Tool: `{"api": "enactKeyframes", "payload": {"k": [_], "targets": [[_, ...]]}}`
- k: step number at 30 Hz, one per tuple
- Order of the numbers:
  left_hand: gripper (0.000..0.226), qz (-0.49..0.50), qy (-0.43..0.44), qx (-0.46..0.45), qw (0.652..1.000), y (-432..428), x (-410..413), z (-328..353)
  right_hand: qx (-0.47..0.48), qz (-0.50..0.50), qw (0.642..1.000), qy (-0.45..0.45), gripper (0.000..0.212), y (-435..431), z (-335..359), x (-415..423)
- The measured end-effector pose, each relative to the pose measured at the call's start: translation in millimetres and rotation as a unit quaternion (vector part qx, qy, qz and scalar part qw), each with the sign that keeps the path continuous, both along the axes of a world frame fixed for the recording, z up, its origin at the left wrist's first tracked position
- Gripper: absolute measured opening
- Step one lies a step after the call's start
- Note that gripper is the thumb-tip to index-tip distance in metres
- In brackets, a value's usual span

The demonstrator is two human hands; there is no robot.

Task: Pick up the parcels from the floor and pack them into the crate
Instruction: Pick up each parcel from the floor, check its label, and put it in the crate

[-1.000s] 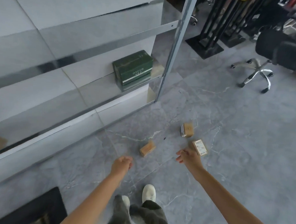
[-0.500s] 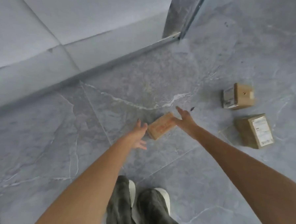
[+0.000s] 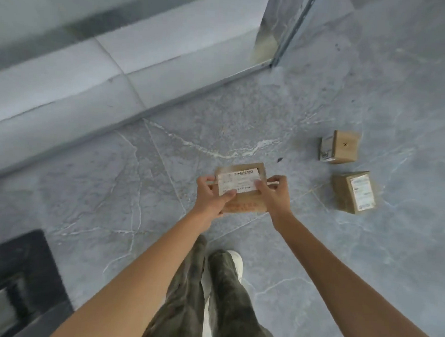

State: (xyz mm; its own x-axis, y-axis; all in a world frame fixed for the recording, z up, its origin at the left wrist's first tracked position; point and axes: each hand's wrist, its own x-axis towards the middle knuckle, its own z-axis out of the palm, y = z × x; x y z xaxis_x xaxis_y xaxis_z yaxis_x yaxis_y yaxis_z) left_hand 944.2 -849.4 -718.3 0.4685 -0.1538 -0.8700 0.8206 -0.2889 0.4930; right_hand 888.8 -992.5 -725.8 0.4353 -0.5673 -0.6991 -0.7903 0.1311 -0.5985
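Observation:
I hold a flat brown parcel (image 3: pixel 241 181) with a white shipping label facing up, lifted off the grey floor in front of me. My left hand (image 3: pixel 211 196) grips its left edge and my right hand (image 3: pixel 274 194) grips its right edge. Two more small brown parcels lie on the floor to the right: one parcel (image 3: pixel 342 146) farther away with its label on the left side, and a nearer parcel (image 3: pixel 354 192) with a label on top. A dark crate (image 3: pixel 17 273) shows at the lower left, blurred.
A low grey ledge (image 3: pixel 91 84) of a metal shelf unit runs across the upper left, with a metal post (image 3: pixel 290 30) at its corner. My legs and white shoes (image 3: pixel 234 261) are below my hands. Grey marble floor spreads to the right.
Both hands reached down to the flat parcel, closed on its two ends and lifted it, turning its label side up. The camera has tilted down and closer to the floor.

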Motion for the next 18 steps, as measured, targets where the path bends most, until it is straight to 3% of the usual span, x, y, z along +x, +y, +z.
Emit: {"api": "enactKeyframes", "payload": {"k": [3,5,11,18], "targets": [[0.096,-0.06,-0.078,0.004,0.995,12.3,15.8,98.2,0.038,0.034,0.998,-0.029,0.066,6.4,95.1,1.4],[0.101,-0.093,-0.127,0.007,0.987,18.8,25.1,163.8,0.08,0.051,0.994,-0.048,0.074,11.2,156.6,7.4],[0.067,-0.072,-0.238,0.009,0.969,49.5,26.2,346.5,0.121,0.104,0.977,-0.139,0.044,31.5,339.5,20.0],[0.032,0.023,-0.372,0.036,0.927,130.7,15.4,528.7,0.083,0.213,0.937,-0.265,0.051,100.2,519.0,41.6]]}}
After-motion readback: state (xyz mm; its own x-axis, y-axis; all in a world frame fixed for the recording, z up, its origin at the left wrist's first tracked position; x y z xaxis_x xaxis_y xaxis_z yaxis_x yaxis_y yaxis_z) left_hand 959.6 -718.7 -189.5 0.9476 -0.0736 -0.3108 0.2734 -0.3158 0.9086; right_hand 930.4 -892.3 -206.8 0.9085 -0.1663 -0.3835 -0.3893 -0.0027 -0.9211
